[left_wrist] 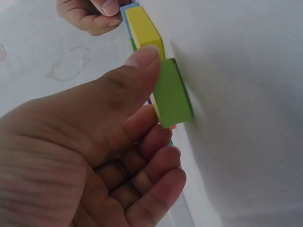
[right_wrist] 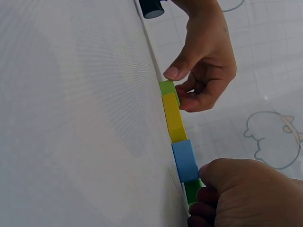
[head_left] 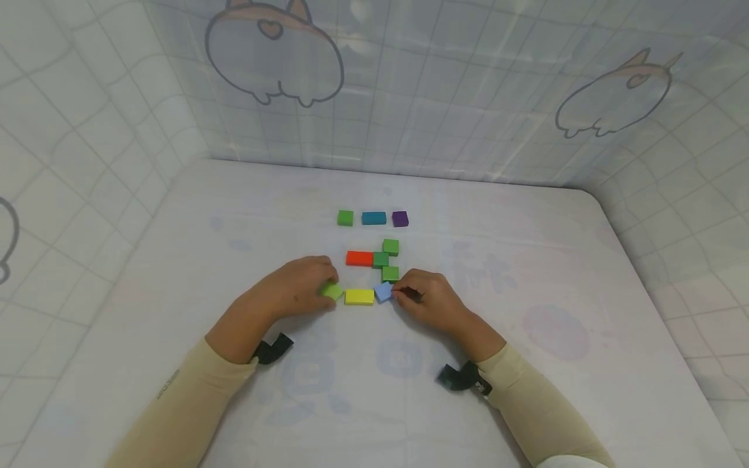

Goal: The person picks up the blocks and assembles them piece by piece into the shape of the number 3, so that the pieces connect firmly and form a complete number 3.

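Observation:
My left hand (head_left: pixel 297 287) pinches a light green block (head_left: pixel 331 290) between thumb and fingers. In the left wrist view this green block (left_wrist: pixel 174 94) is tilted, with the thumb on its near corner. Just right of it on the white cloth lies a yellow rectangular block (head_left: pixel 359 298). At the yellow block's right end, my right hand (head_left: pixel 434 300) pinches a light blue block (head_left: pixel 383 292), turned at a slight angle. The right wrist view has the blue block (right_wrist: pixel 185 160) up against the yellow block (right_wrist: pixel 174 118), with the thumb tip at its edge.
Above the blue block stands a group of a red block (head_left: pixel 359 259), a darker green block (head_left: pixel 381 260) and two green blocks, one above (head_left: pixel 391 247), one below (head_left: pixel 389 273). Farther back, a green (head_left: pixel 346 218), a teal (head_left: pixel 374 218) and a purple block (head_left: pixel 400 219) form a row.

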{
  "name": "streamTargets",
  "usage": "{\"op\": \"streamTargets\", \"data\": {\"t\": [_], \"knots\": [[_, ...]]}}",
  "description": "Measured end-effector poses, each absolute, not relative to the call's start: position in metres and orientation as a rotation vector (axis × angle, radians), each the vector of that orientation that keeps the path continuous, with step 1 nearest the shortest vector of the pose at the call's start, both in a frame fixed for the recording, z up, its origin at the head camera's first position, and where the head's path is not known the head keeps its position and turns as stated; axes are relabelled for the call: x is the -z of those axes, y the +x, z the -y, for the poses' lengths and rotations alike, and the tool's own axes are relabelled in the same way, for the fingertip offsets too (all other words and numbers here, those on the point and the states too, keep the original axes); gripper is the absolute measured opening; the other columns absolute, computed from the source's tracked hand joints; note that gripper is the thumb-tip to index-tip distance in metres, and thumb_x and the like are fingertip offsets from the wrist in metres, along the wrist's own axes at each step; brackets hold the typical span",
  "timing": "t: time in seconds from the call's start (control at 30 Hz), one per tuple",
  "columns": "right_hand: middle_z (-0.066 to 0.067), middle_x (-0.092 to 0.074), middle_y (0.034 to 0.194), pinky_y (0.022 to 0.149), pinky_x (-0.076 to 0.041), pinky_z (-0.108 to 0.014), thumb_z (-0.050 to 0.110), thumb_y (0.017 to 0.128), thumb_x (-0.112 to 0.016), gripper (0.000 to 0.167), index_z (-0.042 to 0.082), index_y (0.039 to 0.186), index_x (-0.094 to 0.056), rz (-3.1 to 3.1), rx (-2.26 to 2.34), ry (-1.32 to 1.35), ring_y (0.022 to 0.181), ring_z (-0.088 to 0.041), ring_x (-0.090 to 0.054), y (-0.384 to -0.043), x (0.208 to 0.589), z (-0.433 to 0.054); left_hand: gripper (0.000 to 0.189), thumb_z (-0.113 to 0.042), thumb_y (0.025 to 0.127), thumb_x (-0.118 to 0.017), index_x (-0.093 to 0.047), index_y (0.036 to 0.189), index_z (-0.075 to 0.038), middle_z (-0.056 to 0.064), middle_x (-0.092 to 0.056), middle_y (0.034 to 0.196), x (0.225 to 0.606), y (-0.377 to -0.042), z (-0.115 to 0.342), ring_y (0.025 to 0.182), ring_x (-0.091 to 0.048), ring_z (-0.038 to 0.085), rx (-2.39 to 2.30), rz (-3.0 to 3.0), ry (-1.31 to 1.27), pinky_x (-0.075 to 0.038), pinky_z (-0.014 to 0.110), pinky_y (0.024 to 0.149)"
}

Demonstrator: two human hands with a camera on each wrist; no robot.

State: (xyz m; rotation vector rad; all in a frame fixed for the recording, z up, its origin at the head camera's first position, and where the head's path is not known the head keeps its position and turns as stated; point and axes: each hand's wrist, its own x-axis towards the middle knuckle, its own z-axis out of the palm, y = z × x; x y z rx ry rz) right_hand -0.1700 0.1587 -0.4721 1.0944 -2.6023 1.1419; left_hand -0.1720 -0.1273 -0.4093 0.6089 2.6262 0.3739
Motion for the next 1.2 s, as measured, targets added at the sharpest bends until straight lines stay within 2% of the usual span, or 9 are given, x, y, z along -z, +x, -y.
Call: {"op": "streamTargets", "data": {"t": [0.23, 0.6, 0.97, 1.2], "knots": [[0.004, -0.071, 0.091, 0.072, -0.055, -0.020, 0.010, 0.088, -0.075, 0.011, 0.008, 0.098, -0.077, 2.605, -1.140, 1.087, 0.078, -0.004, -0.059, -0.1699, 0.4722, -0.1582, 0.038, -0.028, 0.083, -0.082, -0.070, 0.115, -0.011, -0.003, -0.062, 0.102, 0.4116, -0.1720, 0.1274, 0.093, -0.055, 0.017, -0.385, -2.646, 0.596, -0.053, 0.037, 0.090], [0.004, -0.071, 0.091, 0.072, -0.055, -0.020, 0.009, 0.087, -0.076, 0.011, 0.008, 0.098, -0.077, 2.594, -1.143, 1.099, 0.078, -0.004, -0.059, -0.1711, 0.4746, -0.1591, 0.032, -0.025, 0.086, -0.079, -0.071, 0.113, -0.010, 0.000, -0.064, 0.103, 0.4116, -0.1748, 0.1299, 0.092, -0.057, 0.017, -0.373, -2.632, 0.636, -0.053, 0.039, 0.091], [0.002, -0.072, 0.093, 0.076, -0.056, -0.021, 0.006, 0.087, -0.074, 0.012, 0.007, 0.099, -0.076, 2.590, -1.130, 1.122, 0.081, -0.006, -0.061, -0.1705, 0.4728, -0.1565, 0.038, -0.032, 0.086, -0.078, -0.070, 0.115, -0.010, 0.000, -0.063, 0.099, 0.4125, -0.1724, 0.1276, 0.091, -0.056, 0.019, -0.347, -2.635, 0.500, -0.054, 0.039, 0.090], [0.003, -0.072, 0.091, 0.074, -0.056, -0.020, 0.007, 0.087, -0.074, 0.011, 0.007, 0.098, -0.076, 2.599, -1.106, 1.102, 0.079, -0.005, -0.060, -0.1697, 0.4729, -0.1583, 0.037, -0.034, 0.086, -0.078, -0.070, 0.113, -0.010, 0.000, -0.063, 0.097, 0.4157, -0.1738, 0.1262, 0.090, -0.056, 0.019, -0.357, -2.653, 0.507, -0.054, 0.037, 0.088]]}}
